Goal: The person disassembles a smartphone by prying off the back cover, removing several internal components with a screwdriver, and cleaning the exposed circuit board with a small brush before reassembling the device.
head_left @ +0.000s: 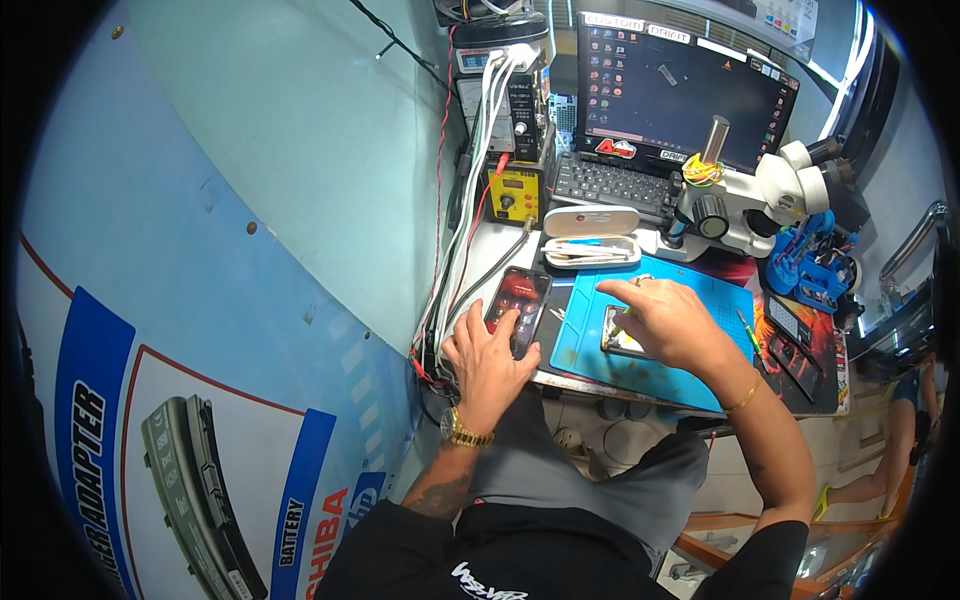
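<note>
A smartphone (523,289) with a lit, reddish screen lies at the left end of the workbench. My left hand (488,360) is over its lower half, fingers spread, one fingertip on the screen. To the right, my right hand (668,318) is above a blue work mat (690,385), closed with the index finger stretched out to the left. A slim green tool (621,323) shows below that hand; most of it is hidden by the fingers. Under it lies a dark-framed device (612,345), perhaps an opened phone, partly covered by my hand.
An open white case (592,222) with slim tools stands behind the mat. Farther back are a laptop (680,90), a microscope (740,205) and a yellow station (516,193) with cables. A green-handled tool (748,333) and dark phones (792,352) lie right. A wall borders the left.
</note>
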{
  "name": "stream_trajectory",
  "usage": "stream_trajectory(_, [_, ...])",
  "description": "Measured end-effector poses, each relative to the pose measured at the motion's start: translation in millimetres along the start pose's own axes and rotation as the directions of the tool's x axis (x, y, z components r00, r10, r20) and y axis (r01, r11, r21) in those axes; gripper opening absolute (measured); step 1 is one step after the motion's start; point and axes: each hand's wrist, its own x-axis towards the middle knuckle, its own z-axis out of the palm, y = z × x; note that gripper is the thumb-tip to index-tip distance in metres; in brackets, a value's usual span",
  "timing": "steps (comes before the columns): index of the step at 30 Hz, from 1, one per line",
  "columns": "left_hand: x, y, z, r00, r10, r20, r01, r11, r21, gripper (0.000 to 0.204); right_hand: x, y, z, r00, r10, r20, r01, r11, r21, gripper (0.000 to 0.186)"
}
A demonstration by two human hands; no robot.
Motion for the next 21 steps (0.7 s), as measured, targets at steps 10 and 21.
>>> stream_trajectory(10, [-2.2,-6.5,2.7,0.999,0.037,0.016,-0.037,0.999,-0.023,0.069,0.2,4.8,6.6,0.995,-0.058,-0.087,0.060,0.998,0.022,0.034])
stream_trajectory(21, [-1.2,-13.5,-11.3,0.998,0.047,0.038,-0.044,0.997,-0.066,0.099,6.8,1.7,3.2,1.000,-0.018,0.020,0.018,1.000,0.004,0.036])
